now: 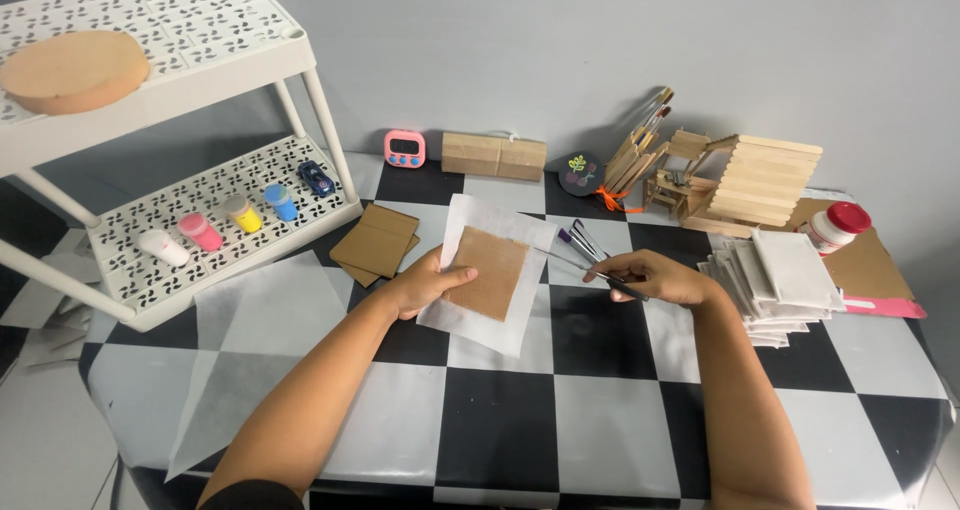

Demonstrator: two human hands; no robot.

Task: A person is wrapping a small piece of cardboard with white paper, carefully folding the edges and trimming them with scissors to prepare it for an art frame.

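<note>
Left hand (425,285) flat, fingers together, pressing brown card (487,272) on white sheet (490,325). Right hand (655,277) fingers clamped on paintbrush (590,266). Rack (215,185) far left holds paint bottles (222,225).

The worktop (590,410) is a black-and-white checkerboard. A brown square of card (487,272) lies on a white paper sheet (495,330). The rack (250,185) is white, its shelves pierced with a repeating leaf pattern, and carries paint pots (222,223) capped white, pink, yellow and blue. The timer (405,148) is pink. The jar (835,228) is white with a red lid.
</note>
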